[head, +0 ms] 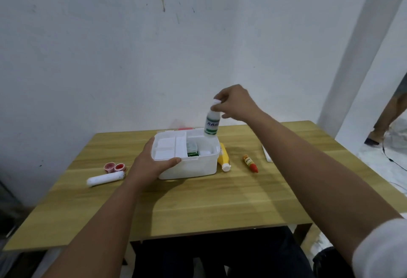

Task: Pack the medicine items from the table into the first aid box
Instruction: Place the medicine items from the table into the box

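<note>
The white first aid box [193, 166] stands open in the middle of the wooden table [198, 200], with a white divider tray [169, 146] over its left half. Inside lie a green item [192, 151] and a white one. My left hand [152, 163] grips the box's front left corner. My right hand [235, 101] holds a white bottle with a green label [212, 123] by its cap, upright above the box's back right corner. A white bandage roll [105, 178], two small red-lidded pots [115, 167], a yellow bottle [223, 156] and an orange tube [250, 163] lie on the table.
A white strip-like item [267, 154] lies at the right of the table. Something red [186, 128] shows behind the box. A white wall runs behind the table. Another person's leg [389, 115] is at the far right on the floor.
</note>
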